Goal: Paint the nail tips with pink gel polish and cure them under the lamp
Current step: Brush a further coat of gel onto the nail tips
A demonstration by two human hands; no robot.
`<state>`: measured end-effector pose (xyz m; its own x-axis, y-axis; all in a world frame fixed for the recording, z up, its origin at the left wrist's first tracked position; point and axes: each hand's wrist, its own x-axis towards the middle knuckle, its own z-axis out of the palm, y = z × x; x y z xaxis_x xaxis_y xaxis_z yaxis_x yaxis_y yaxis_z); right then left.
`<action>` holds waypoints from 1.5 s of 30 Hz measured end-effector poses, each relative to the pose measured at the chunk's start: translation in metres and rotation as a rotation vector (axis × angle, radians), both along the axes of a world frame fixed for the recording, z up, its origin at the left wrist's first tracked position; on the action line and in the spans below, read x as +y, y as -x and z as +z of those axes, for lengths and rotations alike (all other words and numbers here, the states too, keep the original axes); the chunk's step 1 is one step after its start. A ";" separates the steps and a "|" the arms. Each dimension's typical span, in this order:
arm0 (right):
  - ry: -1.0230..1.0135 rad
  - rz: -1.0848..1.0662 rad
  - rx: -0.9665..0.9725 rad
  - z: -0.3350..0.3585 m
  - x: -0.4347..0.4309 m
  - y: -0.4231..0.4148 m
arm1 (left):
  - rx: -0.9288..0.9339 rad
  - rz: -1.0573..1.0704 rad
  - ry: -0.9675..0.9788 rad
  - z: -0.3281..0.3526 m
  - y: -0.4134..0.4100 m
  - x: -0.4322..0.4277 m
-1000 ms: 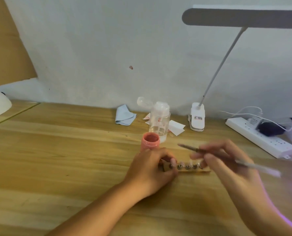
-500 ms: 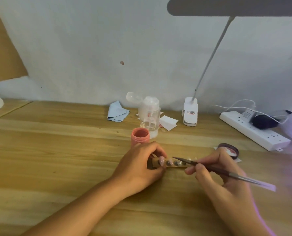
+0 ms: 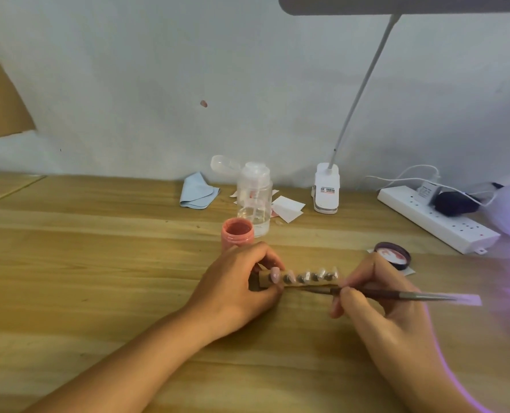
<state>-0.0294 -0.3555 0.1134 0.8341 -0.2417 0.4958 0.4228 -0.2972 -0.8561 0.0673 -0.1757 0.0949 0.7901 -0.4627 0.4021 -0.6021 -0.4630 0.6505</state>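
Observation:
A wooden strip (image 3: pixel 307 282) lies on the table (image 3: pixel 98 263) and carries a row of several clear nail tips (image 3: pixel 314 275). My left hand (image 3: pixel 241 284) grips the strip's left end with curled fingers. My right hand (image 3: pixel 375 305) pinches a thin brush (image 3: pixel 411 296), its bristle end lying low along the strip's front edge and pointing left. An open pink gel polish jar (image 3: pixel 237 235) stands just behind my left hand. Its dark lid (image 3: pixel 393 254) lies upturned behind my right hand. Purple light glows at the right edge; the curing lamp itself is out of view.
A clear pump bottle (image 3: pixel 255 201) with its cap flipped open stands behind the jar, with paper scraps (image 3: pixel 288 208) and a blue cloth (image 3: pixel 197 192) nearby. A clip-on desk lamp (image 3: pixel 326 189) and a white power strip (image 3: pixel 438 222) sit at the back right.
My right hand has lowered the brush from above the strip to its front edge. The view has shifted, bringing the dark lid into sight. My left hand keeps its hold.

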 end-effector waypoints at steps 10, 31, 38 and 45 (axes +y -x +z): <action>-0.050 -0.011 -0.022 0.002 -0.001 0.004 | 0.082 -0.040 0.058 0.001 0.001 0.001; -0.034 0.011 0.003 0.000 -0.001 0.002 | 0.174 -0.075 0.129 -0.001 -0.002 0.002; 0.267 -0.015 -0.037 0.005 0.002 0.009 | 0.157 -0.066 0.110 -0.001 -0.001 0.001; 0.489 -0.060 -0.076 0.004 0.007 0.009 | 0.146 -0.052 0.109 -0.002 -0.002 0.000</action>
<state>-0.0385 -0.3487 0.1171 0.7831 -0.0118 0.6218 0.4485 -0.6820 -0.5777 0.0695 -0.1760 0.0927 0.8197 -0.4648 0.3348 -0.5191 -0.3556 0.7773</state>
